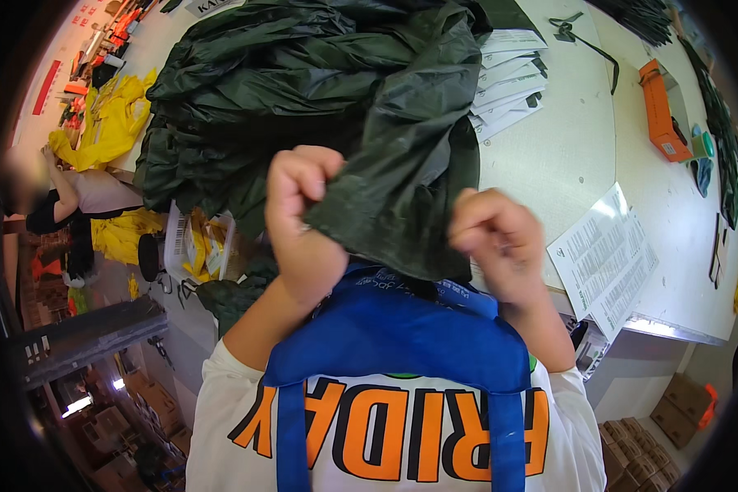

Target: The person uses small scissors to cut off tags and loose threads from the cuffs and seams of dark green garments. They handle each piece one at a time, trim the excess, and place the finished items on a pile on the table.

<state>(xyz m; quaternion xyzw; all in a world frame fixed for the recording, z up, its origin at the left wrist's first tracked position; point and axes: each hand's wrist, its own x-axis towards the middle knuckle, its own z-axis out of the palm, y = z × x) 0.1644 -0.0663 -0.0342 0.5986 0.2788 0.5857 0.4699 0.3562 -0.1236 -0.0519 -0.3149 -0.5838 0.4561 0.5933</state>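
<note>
A large heap of thin, shiny dark green fabric [262, 74] is spread over the table in front of me. One flap of this fabric [394, 189] hangs toward my body, its lower edge just above my blue apron [402, 328]. At the flap's left side, my left hand [305, 217] is closed with the cloth pinched between its fingers. My right hand [500, 242] has curled fingers and thumb at the flap's right edge, slightly blurred. Folds hide whether the fabric is a finished garment.
White printed slips [508, 78] are stacked beside the heap. Right of them lie a printed sheet [607, 254], an orange box [662, 111] and a black cord [586, 41]. A white bin [176, 246] with yellow pieces stands left; a co-worker [98, 189] is near yellow fabric [111, 123].
</note>
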